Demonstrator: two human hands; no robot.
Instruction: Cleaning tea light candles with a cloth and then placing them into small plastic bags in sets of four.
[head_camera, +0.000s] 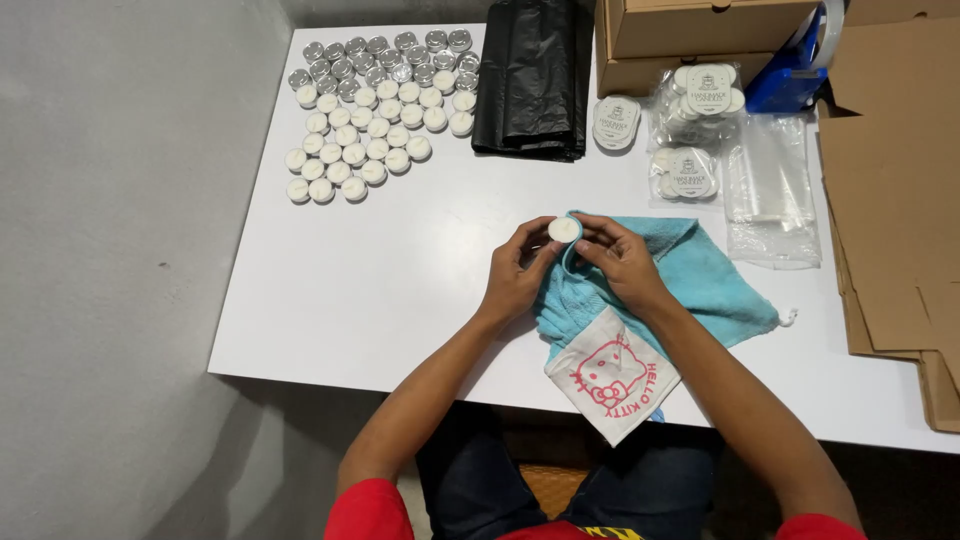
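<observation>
1. The left hand (517, 275) and the right hand (622, 262) were drawn together over the counter (400, 270), both clamped by the fingertips on one small round white tealight candle (564, 230), held face up between them.
2. The candle sat at the upper edge of a light blue terry cloth (700, 275), which lay bunched on the counter under the right hand; the right fingers touched both cloth and candle.
3. By my reading, the step in hand was wiping or checking that single candle against the cloth. The next move would likely call for a steady pinch on the thin rim while the candle is turned.
4. A white square fabric tag with a pink cartoon print (612, 375) hung from the cloth's near corner, over the counter edge.
5. Far left of the cloth, towards the back, stood a cluster of white tealights in rows (365, 135); behind them stood silver metal cups (385, 58).
6. Straight behind the cloth lay a folded black plastic sheet (530, 80).
7. Behind and right of the cloth lay clear bags of candles topped with round pale printed labels (695, 130), and a loose stack of such labels (616, 122).
8. Just right of the cloth lay empty clear plastic bags (770, 190); brown cardboard boxes (700, 30) and a blue tape dispenser (790, 70) stood at the back, with flat cardboard (890, 200) at the far right.
</observation>
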